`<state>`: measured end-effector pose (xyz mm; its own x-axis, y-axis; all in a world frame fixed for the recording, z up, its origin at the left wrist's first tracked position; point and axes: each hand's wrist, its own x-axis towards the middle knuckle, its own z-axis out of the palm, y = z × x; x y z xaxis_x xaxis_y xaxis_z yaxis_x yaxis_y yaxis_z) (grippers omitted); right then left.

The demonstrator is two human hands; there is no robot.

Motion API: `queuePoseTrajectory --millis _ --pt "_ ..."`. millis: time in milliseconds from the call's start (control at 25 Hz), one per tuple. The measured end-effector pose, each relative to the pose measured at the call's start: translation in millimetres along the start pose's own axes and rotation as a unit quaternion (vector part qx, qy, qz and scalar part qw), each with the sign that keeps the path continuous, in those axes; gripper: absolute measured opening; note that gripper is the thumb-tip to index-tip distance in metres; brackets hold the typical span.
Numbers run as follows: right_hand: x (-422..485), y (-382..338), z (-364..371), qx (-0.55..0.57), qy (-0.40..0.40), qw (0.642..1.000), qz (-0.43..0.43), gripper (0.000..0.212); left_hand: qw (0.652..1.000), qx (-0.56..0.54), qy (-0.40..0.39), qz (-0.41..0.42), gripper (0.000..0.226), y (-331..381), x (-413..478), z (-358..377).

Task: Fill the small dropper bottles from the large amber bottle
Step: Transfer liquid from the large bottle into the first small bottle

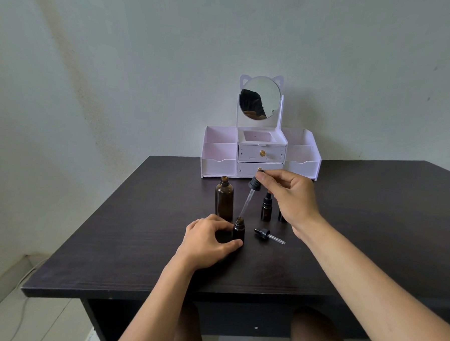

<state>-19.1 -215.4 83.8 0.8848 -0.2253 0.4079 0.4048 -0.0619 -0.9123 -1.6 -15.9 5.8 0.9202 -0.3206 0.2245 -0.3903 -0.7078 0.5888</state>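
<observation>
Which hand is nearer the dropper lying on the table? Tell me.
Left. The left hand holds the small open bottle just left of the lying dropper; the right hand is raised behind it, holding another dropper.

A dark brown, wood-grained table (137,231) holds a large amber-brown bottle (224,200) and small dark amber bottles (238,229) with black caps. A loose dropper (268,235) has a black top and clear glass tube. Behind stands a pale pink organiser (219,154) with gold knobs against a stained grey-green wall (93,72).
</observation>
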Motion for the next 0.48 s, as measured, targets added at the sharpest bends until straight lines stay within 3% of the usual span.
queuePoseTrajectory --millis 480 --pt "2 -12 6 -0.077 -0.015 0.995 -0.068 0.004 1.000 0.009 -0.010 -0.001 0.043 0 1 -1"
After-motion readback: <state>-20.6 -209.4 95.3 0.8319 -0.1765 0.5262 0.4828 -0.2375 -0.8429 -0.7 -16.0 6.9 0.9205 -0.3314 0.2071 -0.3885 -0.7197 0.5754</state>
